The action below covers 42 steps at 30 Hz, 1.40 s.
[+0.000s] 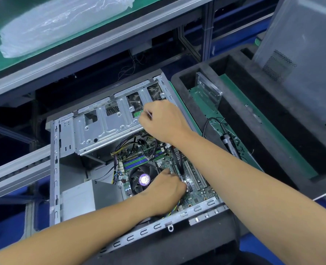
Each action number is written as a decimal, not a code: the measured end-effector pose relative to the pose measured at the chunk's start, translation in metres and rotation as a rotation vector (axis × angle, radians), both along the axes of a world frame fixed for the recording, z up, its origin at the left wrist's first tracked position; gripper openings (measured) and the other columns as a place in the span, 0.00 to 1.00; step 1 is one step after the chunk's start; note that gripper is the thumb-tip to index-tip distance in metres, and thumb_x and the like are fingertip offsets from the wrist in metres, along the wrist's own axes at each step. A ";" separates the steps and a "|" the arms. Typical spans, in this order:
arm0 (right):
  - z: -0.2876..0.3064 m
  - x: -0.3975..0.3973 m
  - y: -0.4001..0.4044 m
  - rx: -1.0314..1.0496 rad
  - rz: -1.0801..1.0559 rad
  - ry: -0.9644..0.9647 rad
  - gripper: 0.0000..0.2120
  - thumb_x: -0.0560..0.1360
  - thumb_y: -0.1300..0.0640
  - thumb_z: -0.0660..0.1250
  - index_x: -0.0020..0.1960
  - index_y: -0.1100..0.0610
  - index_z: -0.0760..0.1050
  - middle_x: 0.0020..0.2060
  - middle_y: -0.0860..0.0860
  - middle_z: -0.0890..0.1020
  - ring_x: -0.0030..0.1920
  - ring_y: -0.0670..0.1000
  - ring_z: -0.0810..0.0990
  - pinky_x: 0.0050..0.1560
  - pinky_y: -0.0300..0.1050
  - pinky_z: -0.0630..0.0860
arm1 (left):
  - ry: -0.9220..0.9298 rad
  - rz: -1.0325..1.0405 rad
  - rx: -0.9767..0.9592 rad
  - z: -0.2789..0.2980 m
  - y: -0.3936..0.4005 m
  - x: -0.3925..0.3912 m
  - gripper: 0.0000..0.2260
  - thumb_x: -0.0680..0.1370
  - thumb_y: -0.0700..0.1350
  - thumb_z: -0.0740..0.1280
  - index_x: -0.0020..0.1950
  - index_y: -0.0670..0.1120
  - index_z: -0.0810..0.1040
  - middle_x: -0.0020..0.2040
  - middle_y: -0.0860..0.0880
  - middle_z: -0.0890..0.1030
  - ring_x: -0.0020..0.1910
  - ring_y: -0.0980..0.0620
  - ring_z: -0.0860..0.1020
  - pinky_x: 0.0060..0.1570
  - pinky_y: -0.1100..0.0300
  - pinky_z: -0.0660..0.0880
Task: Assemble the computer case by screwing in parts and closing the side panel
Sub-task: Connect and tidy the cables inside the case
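right hand (159,121) up at the drive cage (108,129), fingers pinched on a thin pale sliver, too small to name, maybe a screw or a driver tip. left hand (164,190) down on the motherboard (198,190), curled beside the cpu fan (141,180); whether gripping anything, cannot tell, fingertips hidden.

computer case (55,169) lying open on its side at bench centre, side panel (300,54) off and propped upright well apart at far right. electric screwdriver (228,144) resting in the foam tray (254,146) beside the case, among loose screws.

risks, by judgement: small part slipping from the pinch and dropping through the cage cutouts onto the board, hard to fish out and a short hazard if left. left wrist pressing on the coloured fan wires at the case edge, possibly tugging a connector. forearm crossing over the ram slots (139,159) and cabling, liable to snag on withdrawal.

writing: round purple sticker (144,179) on the fan hub, print present but not legible. no other brand readable.
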State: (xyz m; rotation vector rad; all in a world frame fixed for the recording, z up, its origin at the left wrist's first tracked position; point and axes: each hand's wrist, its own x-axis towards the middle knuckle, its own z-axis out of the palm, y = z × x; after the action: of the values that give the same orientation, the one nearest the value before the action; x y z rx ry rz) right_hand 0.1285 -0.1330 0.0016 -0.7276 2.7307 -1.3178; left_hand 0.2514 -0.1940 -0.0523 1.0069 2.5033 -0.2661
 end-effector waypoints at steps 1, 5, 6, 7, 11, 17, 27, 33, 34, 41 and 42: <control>0.000 0.000 0.000 0.000 0.000 -0.001 0.18 0.75 0.59 0.61 0.29 0.54 0.59 0.23 0.48 0.63 0.27 0.49 0.60 0.28 0.41 0.57 | -0.001 0.009 -0.003 0.000 0.000 0.000 0.08 0.70 0.36 0.62 0.35 0.47 0.67 0.36 0.44 0.74 0.41 0.44 0.74 0.43 0.54 0.56; 0.000 0.000 0.000 -0.002 0.000 -0.003 0.17 0.76 0.58 0.61 0.30 0.54 0.61 0.24 0.49 0.64 0.27 0.49 0.61 0.28 0.41 0.59 | 0.012 0.030 -0.003 -0.001 0.002 -0.002 0.08 0.69 0.35 0.62 0.35 0.47 0.68 0.36 0.44 0.76 0.36 0.45 0.71 0.43 0.55 0.58; 0.000 0.000 -0.001 -0.004 0.000 -0.003 0.17 0.76 0.58 0.62 0.30 0.54 0.61 0.24 0.49 0.64 0.27 0.49 0.61 0.28 0.41 0.59 | 0.015 0.038 -0.004 0.000 0.003 -0.002 0.08 0.69 0.35 0.62 0.35 0.47 0.68 0.35 0.45 0.74 0.34 0.46 0.69 0.42 0.55 0.58; 0.000 0.000 -0.001 -0.005 0.000 -0.003 0.18 0.76 0.59 0.62 0.30 0.54 0.60 0.24 0.48 0.64 0.27 0.49 0.61 0.28 0.41 0.59 | 0.016 0.045 -0.003 0.000 0.003 -0.003 0.09 0.68 0.34 0.62 0.35 0.47 0.67 0.33 0.45 0.72 0.33 0.46 0.67 0.42 0.55 0.58; 0.000 0.000 0.000 -0.006 -0.003 -0.004 0.18 0.76 0.59 0.62 0.30 0.54 0.60 0.24 0.49 0.64 0.27 0.49 0.61 0.28 0.41 0.58 | -0.002 0.046 -0.015 0.001 0.005 -0.006 0.09 0.67 0.33 0.62 0.35 0.46 0.68 0.30 0.46 0.68 0.33 0.45 0.70 0.43 0.56 0.59; 0.000 0.000 0.000 -0.010 0.002 0.000 0.18 0.75 0.59 0.62 0.29 0.54 0.60 0.23 0.48 0.64 0.27 0.49 0.61 0.28 0.41 0.58 | -0.053 0.045 -0.020 0.001 0.001 -0.009 0.07 0.70 0.37 0.64 0.35 0.46 0.68 0.36 0.43 0.78 0.39 0.43 0.77 0.45 0.56 0.63; -0.001 -0.001 0.000 0.008 0.005 0.011 0.17 0.76 0.59 0.61 0.30 0.54 0.60 0.24 0.49 0.64 0.27 0.48 0.60 0.29 0.42 0.59 | -0.149 0.198 -0.037 0.004 0.008 -0.019 0.06 0.69 0.33 0.66 0.41 0.42 0.80 0.33 0.44 0.76 0.40 0.40 0.80 0.43 0.52 0.78; -0.002 0.001 0.001 0.007 0.007 0.014 0.16 0.77 0.58 0.61 0.31 0.56 0.62 0.25 0.50 0.65 0.28 0.49 0.62 0.29 0.43 0.59 | -0.161 0.150 -0.032 0.008 0.004 -0.017 0.08 0.68 0.32 0.65 0.36 0.44 0.72 0.27 0.49 0.64 0.38 0.41 0.78 0.39 0.53 0.74; -0.003 0.001 0.001 0.010 0.008 0.018 0.16 0.77 0.58 0.61 0.32 0.56 0.63 0.26 0.51 0.66 0.28 0.50 0.62 0.29 0.43 0.60 | -0.170 0.143 -0.036 0.008 0.003 -0.017 0.07 0.68 0.32 0.65 0.37 0.44 0.72 0.28 0.48 0.65 0.39 0.41 0.78 0.40 0.52 0.75; -0.002 0.001 0.001 0.014 0.019 0.053 0.18 0.76 0.58 0.61 0.30 0.54 0.59 0.24 0.48 0.64 0.27 0.49 0.61 0.28 0.43 0.56 | -0.231 0.110 0.109 0.023 -0.016 -0.018 0.08 0.77 0.48 0.67 0.51 0.45 0.81 0.42 0.51 0.79 0.48 0.50 0.76 0.62 0.53 0.63; -0.001 0.002 0.001 0.012 0.019 0.055 0.18 0.76 0.58 0.61 0.30 0.54 0.59 0.24 0.48 0.64 0.27 0.49 0.60 0.29 0.43 0.56 | -0.248 0.169 0.197 0.030 -0.022 -0.019 0.09 0.77 0.50 0.67 0.53 0.48 0.81 0.46 0.53 0.81 0.50 0.52 0.77 0.63 0.55 0.63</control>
State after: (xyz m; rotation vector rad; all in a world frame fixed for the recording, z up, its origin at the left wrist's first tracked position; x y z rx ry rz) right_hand 0.1302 -0.1316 0.0005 -0.7986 2.7638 -1.2962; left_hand 0.2328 -0.2156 -0.0223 0.8357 2.3990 0.1506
